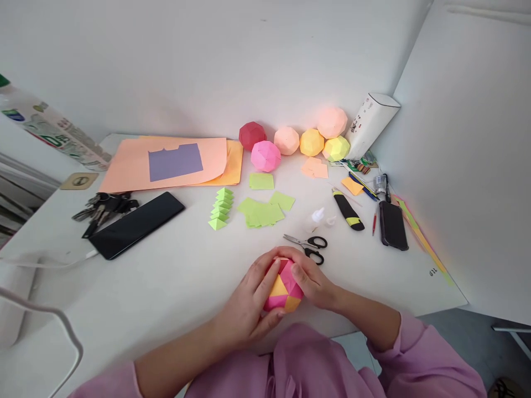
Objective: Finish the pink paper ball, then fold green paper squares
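Observation:
A folded paper ball (284, 286) in pink and orange facets is held just above the table's near edge. My left hand (253, 298) wraps its left side, with the thumb underneath. Around the top and right side curls my right hand (313, 279), its thumb pressed on a pink facet. Just beyond lie scissors (309, 243) with black handles, blades apart. Farther off are loose green paper squares (263, 213) and a row of folded green paper pieces (221, 209). The ball's far side is hidden by my fingers.
Finished paper balls (266, 156) stand along the back wall. A utility knife (347, 209), small white bottle (317, 215) and phone (393, 225) lie to the right. On the left are orange sheets (124, 166), keys (103, 207), a larger black phone (139, 224) and a white cable (66, 326).

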